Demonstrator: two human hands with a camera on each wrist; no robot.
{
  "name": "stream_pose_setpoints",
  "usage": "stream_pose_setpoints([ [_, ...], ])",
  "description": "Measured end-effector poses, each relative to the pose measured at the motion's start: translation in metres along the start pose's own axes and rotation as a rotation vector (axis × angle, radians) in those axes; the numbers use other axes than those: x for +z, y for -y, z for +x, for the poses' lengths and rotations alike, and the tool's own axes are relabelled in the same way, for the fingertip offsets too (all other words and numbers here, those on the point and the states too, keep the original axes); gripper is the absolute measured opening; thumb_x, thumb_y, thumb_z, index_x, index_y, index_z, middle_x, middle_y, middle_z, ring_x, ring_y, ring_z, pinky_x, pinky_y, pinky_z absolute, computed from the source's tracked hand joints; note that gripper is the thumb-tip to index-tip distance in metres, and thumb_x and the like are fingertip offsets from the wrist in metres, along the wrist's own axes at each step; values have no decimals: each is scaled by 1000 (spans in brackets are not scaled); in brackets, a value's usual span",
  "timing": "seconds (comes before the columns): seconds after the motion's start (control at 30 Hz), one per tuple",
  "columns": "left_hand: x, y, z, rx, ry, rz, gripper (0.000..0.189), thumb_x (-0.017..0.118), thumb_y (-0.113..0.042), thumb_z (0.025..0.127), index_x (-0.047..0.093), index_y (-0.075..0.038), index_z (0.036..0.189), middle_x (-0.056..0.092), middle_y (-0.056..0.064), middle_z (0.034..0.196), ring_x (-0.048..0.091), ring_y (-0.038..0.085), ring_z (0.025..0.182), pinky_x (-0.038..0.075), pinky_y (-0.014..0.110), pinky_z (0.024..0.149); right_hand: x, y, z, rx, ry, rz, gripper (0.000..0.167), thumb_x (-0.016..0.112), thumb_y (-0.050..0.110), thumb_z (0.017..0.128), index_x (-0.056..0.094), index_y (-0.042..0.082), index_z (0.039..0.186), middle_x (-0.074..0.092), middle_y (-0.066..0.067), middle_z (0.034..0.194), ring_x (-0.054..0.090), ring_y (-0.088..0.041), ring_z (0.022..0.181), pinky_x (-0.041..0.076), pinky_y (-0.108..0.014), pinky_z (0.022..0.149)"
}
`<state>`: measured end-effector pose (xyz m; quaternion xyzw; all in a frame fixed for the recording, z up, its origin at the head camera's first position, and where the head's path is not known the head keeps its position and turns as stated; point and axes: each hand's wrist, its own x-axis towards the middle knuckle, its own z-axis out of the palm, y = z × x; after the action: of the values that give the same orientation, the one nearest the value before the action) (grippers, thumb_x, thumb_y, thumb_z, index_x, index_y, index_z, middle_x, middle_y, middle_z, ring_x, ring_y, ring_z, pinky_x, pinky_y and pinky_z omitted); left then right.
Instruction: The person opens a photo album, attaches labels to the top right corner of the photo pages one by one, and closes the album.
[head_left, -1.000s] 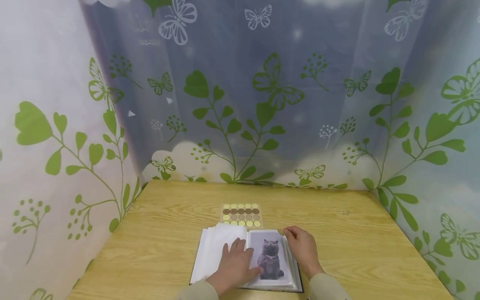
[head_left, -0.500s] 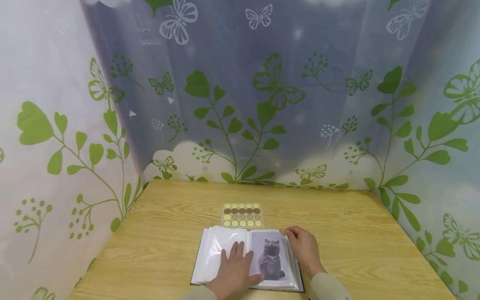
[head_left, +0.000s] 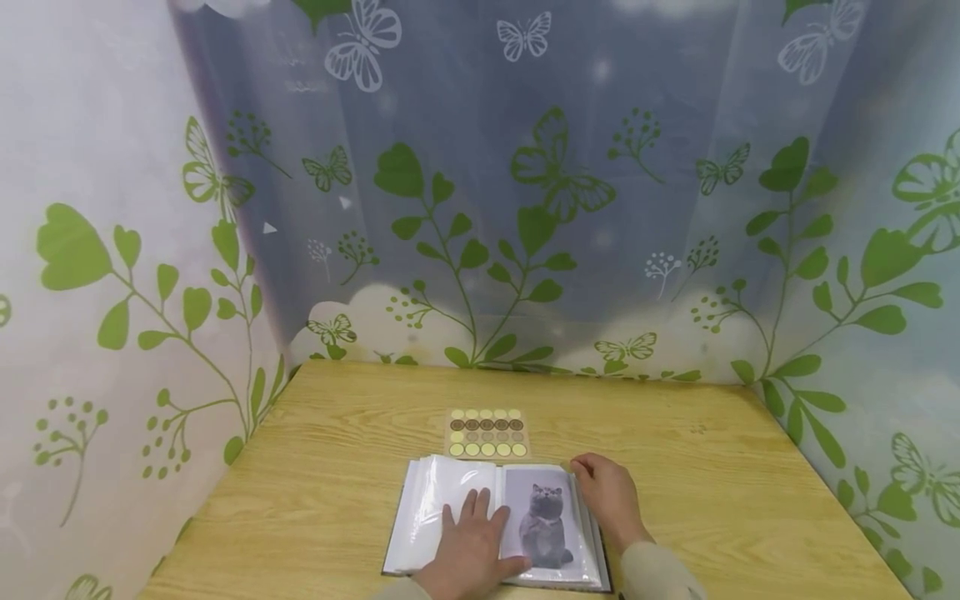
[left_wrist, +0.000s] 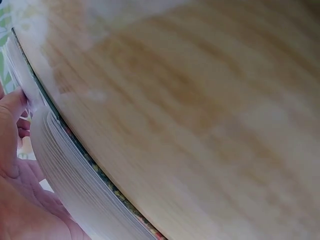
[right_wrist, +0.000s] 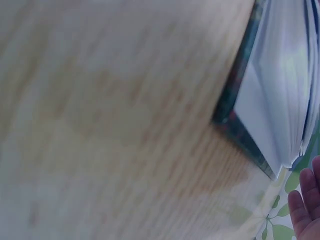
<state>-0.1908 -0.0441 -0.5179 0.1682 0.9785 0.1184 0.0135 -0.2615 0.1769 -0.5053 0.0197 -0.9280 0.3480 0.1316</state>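
Observation:
A photo album point(head_left: 442, 508) lies open on the table in the head view. Its right-hand clear sleeve holds a picture of a grey cat point(head_left: 546, 529); the left-hand page looks white and glossy. My left hand point(head_left: 468, 546) rests across the album's middle with fingers spread, its thumb over the lower edge of the cat page. At the top right corner of that page, my right hand point(head_left: 611, 500) pinches the page edge between thumb and index finger. From the left wrist, the stacked page edges point(left_wrist: 75, 170) show beside the palm. The right wrist view catches the dark cover point(right_wrist: 240, 100).
Just behind the album lies a flat card point(head_left: 487, 433) with rows of yellow and brown circles. The wooden table point(head_left: 315, 467) reaches back to a curtain point(head_left: 465, 208) printed with leaves and butterflies, which also hangs at both sides.
My left hand has flattened and spread slightly on the album, and the left-hand page beneath it has shifted a little. The right hand stays at the page corner.

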Motion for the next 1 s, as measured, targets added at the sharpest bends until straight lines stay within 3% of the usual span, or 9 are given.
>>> stream_pose_setpoints([
  [0.6, 2, 1, -1, 29, -27, 31, 81, 65, -67, 82, 55, -9, 137, 43, 23, 148, 38, 42, 137, 32, 70, 103, 8, -3, 9, -124, 39, -133, 13, 64, 14, 94, 74, 6, 92, 71, -4, 84, 64, -20, 73, 53, -43, 69],
  [0.87, 4, 3, 0, 36, -32, 35, 81, 65, -68, 81, 56, -9, 137, 44, 23, 147, 39, 42, 137, 34, 70, 102, 12, -5, 7, -229, 53, -236, 8, 69, 15, 92, 73, 9, 89, 72, -6, 87, 68, -28, 81, 55, -47, 73],
  [1.0, 3, 3, 0, 40, -42, 68, 81, 64, -69, 82, 56, -10, 136, 45, 23, 147, 40, 42, 136, 35, 69, 101, 15, -7, 6, -310, 58, -278, 6, 72, 16, 90, 72, 12, 85, 68, -3, 84, 66, -25, 78, 55, -44, 71],
])
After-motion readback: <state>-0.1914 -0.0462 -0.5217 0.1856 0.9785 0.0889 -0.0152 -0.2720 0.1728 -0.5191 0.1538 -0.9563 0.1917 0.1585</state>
